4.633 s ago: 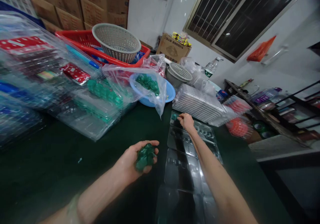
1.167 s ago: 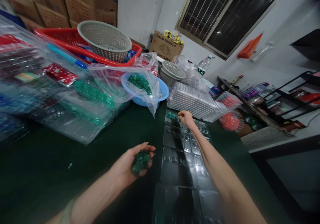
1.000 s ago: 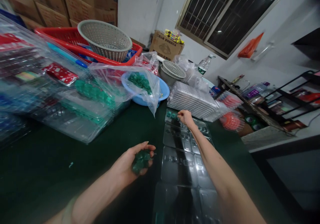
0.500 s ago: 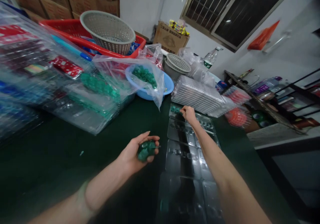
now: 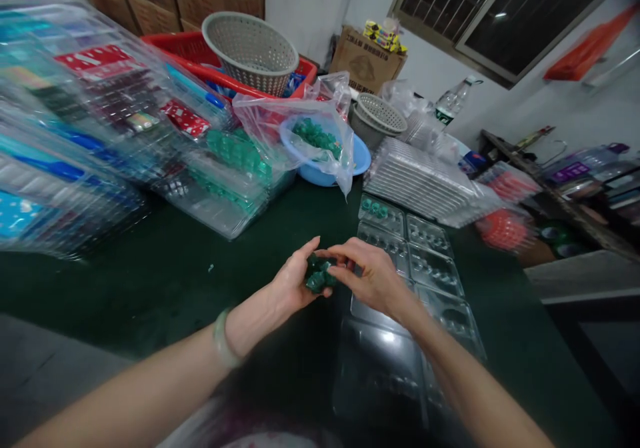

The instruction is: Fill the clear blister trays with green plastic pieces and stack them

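Note:
Several dark green translucent pieces [image 5: 318,273] rest in my left hand [image 5: 295,280], whose fingers cup around them, palm up. The fingertips of my right hand [image 5: 367,271] pinch at these pieces from the right. Clear plastic trays [image 5: 435,268] with moulded hollows lie in two columns on the dark green table, partly under my right hand and forearm. Green pieces [image 5: 375,208] sit in the far left tray. A blue bowl [image 5: 363,158] beyond my hands holds more green pieces [image 5: 317,136], partly covered by a clear plastic bag.
Stacked clear packages [image 5: 110,101] fill the left side. A red basket [image 5: 175,48] with a grey strainer [image 5: 250,51] stands behind. Nested clear trays [image 5: 425,181], a bottle [image 5: 456,101] and a cardboard box [image 5: 367,61] are at the back; a shelf [image 5: 565,198] is at right.
My right hand has come back from the far left tray to the pieces in my left hand. The view has shifted, and my left hand appears slightly farther right and higher.

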Available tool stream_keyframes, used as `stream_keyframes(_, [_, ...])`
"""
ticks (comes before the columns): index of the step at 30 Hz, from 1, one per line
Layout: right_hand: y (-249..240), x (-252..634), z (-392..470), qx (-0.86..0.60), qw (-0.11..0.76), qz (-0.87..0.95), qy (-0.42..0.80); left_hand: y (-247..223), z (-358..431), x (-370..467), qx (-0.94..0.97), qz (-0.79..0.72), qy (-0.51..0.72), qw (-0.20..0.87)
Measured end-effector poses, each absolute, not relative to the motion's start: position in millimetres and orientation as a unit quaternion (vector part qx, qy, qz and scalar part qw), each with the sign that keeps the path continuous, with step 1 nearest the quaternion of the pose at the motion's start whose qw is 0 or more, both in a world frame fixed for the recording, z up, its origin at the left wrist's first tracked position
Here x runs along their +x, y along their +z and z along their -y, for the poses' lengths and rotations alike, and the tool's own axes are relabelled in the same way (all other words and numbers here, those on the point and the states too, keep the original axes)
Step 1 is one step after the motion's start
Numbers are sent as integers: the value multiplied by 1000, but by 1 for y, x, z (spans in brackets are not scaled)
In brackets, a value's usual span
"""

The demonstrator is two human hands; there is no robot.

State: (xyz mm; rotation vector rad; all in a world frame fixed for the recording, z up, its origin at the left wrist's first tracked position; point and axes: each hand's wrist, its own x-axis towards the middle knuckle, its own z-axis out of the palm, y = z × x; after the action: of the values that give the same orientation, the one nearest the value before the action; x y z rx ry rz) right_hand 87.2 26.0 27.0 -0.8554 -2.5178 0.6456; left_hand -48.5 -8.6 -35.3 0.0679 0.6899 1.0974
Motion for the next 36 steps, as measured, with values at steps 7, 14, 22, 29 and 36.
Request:
stream_keyframes(7, [12,70,-25,-374,126,902,173,-35,13,-41,106,-360,504,778])
stream_keyframes(14, [4,88,-37,-394,198,823,358,-31,14,-41,161,-388,516,746])
stream_keyframes(22, [0,97,-40,-405,252,756,448,-22,18,-38,218,-455,563,655])
stream_keyframes(29, [-5,102,-41,-413,276,695,520,-28,16,-43,206,-373,546,722])
stream_keyframes(36, [-11,105,-41,-416,281,687,526,-36,14,-42,193,-349,513,760])
